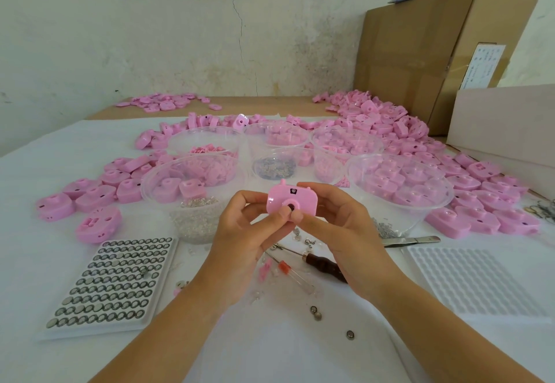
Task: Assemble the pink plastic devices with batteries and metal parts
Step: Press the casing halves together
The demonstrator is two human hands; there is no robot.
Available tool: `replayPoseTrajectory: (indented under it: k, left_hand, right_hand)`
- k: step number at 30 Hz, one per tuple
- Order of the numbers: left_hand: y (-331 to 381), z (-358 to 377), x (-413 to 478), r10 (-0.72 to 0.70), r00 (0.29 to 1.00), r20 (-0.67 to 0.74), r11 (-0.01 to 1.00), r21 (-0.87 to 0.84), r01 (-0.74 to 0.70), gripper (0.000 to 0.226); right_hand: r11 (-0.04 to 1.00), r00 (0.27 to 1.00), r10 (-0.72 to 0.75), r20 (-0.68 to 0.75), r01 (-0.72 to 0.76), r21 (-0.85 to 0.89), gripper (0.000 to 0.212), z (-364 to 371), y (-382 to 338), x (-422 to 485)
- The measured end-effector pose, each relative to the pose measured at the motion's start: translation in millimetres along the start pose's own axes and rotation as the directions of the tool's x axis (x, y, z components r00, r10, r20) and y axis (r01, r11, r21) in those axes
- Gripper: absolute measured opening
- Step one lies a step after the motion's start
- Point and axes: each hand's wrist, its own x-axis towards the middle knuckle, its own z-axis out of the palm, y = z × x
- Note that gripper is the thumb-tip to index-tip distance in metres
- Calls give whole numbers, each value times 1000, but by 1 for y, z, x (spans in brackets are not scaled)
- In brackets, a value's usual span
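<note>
Fingers of both hands clamp one pink camera-shaped device (290, 201), held up over the white table (270, 352): left hand (243, 238) pinches its left side, right hand (336, 232) its right, both thumbs near the lens. Battery tray (111, 280) lies lower left, screwdriver (324, 265) under the hands.

Left hand (243, 232), right hand (339, 229): seemingly short nails.

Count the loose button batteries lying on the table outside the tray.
3 loose button batteries: two side by side, left of the right forearm; a third nearer the camera. The arms may hide more.
</note>
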Motion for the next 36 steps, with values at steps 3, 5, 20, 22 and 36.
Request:
replayPoseTrajectory:
  k: [3,5,20,22,36]
  left_hand:
    - [0,0,-1,13,999,49,1000,-9,-13,50]
    - [0,0,0,29,998,61,999,35,-32,45]
    - [0,2,-1,70,995,69,974,212,-83,45]
    - [-1,2,-1,73,994,79,973,213,-89,44]
    - [-4,-6,5,91,996,-13,942,325,-81,45]
  right_hand:
    - [999,999,-38,-23,37,-20,41,0,0,0]
    - [999,999,-36,-29,35,-8,45,0,1,1]
    - [819,955,-288,68,283,-499,36,6,7,-1]
    - [787,946,-311,92,311,-532,34,6,7,-1]
    - [958,987,-32,160,75,-275,35,-2,2,8]
